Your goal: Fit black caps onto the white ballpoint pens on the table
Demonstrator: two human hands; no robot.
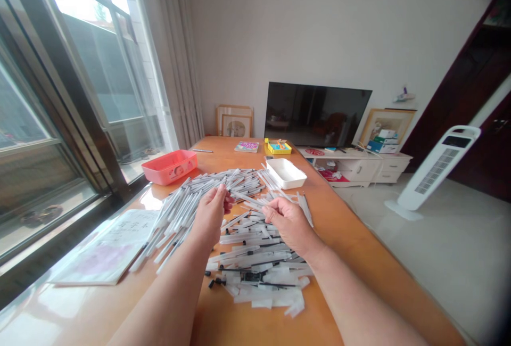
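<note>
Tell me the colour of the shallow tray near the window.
The tray is salmon pink; the head view shows it clearly.

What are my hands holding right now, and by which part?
Both hands, left hand and right hand, pinch one thin clear pen between them, one at each end, above the pen pile.

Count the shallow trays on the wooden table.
2. A pink tray sits at the table's window-side edge; a white tray sits past the pen pile, beyond the right hand. None appear hidden.
</note>
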